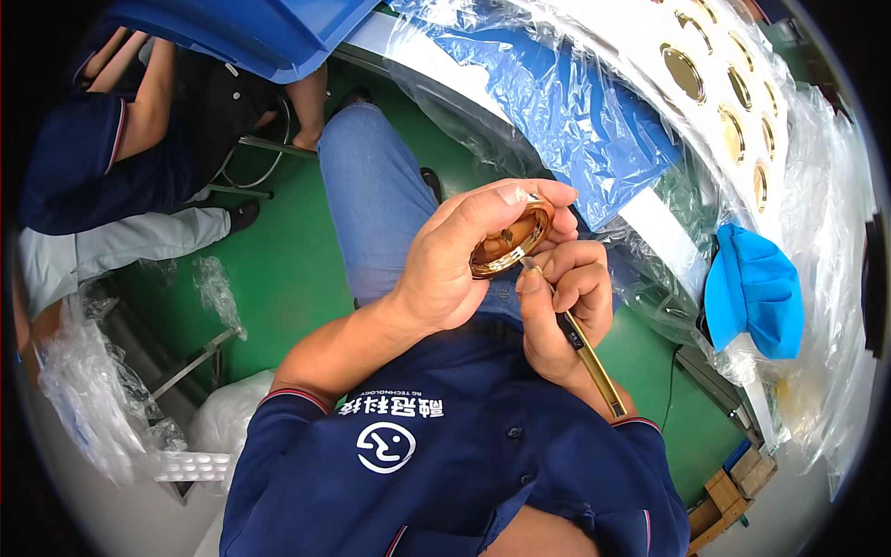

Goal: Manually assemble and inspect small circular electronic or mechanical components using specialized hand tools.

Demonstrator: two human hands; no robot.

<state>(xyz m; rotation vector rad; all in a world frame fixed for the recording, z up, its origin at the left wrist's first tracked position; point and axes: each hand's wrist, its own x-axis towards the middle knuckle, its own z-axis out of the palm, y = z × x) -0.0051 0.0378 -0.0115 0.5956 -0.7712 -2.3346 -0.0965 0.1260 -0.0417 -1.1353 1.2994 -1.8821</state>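
A shiny gold round part [504, 249], ring-rimmed and hollow like a shallow cap, is held tilted in front of my chest. My left hand [455, 246] grips it, with the thumb along the near side and the fingers curled over its far edge. A slim gold utility knife [594, 367] lies in my right hand [571, 297], pinched near its front end by the thumb and fingers. The knife's tip is close to the part's lower right rim; I cannot tell whether it touches.
A white tray [650, 116] at upper right carries several gold round pieces. Clear plastic film and a blue sheet [557, 111] lie beside it. A bright blue cloth item [754, 292] sits at right. A blue bin [251, 37] and a seated co-worker [83, 176] are at upper left.
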